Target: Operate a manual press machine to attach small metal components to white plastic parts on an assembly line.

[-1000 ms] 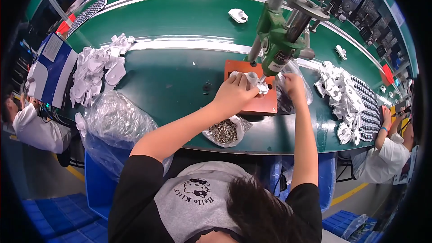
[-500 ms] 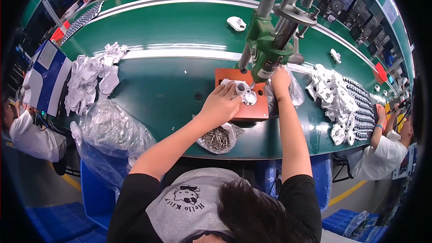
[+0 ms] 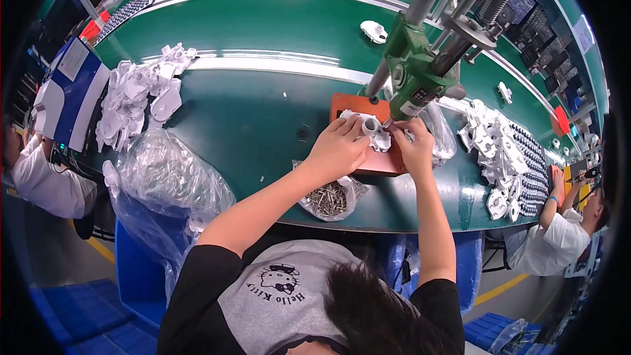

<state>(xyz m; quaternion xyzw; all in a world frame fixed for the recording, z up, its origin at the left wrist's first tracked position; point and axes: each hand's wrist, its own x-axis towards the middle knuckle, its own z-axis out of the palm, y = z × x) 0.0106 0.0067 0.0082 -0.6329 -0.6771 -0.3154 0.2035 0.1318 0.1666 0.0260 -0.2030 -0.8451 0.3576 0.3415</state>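
At seven o'clock from a white part (image 3: 376, 135), a bag of metal pieces (image 3: 328, 200) lies nearest. The left hand (image 3: 336, 149) holds close-set fingers over the part, at its own two o'clock; the right hand (image 3: 415, 146) bunches its fingertips at the part's three o'clock, anything pinched indistinct; a green press (image 3: 419, 80) stands at one.

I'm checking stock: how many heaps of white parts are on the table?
2: the left heap, near the blue-and-white machine, and the right heap, beside the dark parts.

Grey shirt (image 3: 279, 319), black sleeves (image 3: 202, 292), probably dark neckline (image 3: 294, 342)
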